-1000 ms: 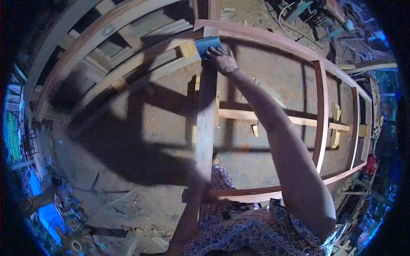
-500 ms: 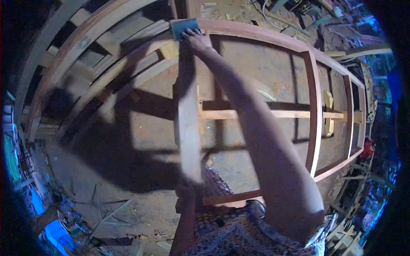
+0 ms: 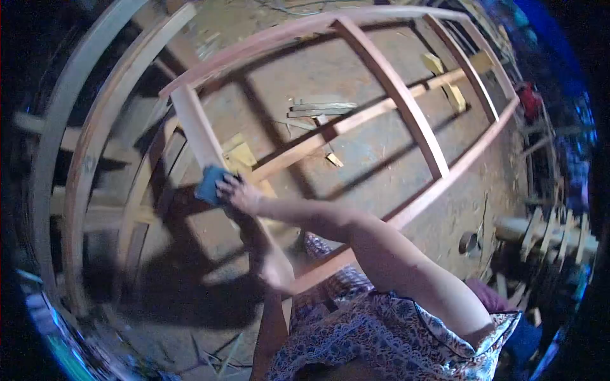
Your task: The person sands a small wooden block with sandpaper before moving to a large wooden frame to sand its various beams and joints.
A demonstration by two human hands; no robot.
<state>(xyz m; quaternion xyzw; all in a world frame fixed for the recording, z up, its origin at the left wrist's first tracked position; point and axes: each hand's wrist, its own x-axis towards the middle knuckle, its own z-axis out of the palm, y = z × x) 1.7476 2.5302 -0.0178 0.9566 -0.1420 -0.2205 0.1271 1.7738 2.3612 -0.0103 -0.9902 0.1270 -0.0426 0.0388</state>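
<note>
Sanding the frame rail
Our right hand (image 3: 238, 193) presses flat on the blue sanding pad (image 3: 210, 184) w/ fingers spread, so grit bears on the wooden rail (image 3: 197, 133); left hand unseen.

Right hand (image 3: 238, 193): pressed a blue sanding pad (image 3: 210, 184) flat against a pale crossbar (image 3: 197, 133) of a large reddish wooden frame (image 3: 394, 95). Left hand (image 3: 276, 270): blurred, low on the same crossbar. Loose wood scraps (image 3: 321, 108) lay on the dirt floor (image 3: 356, 70).
</note>
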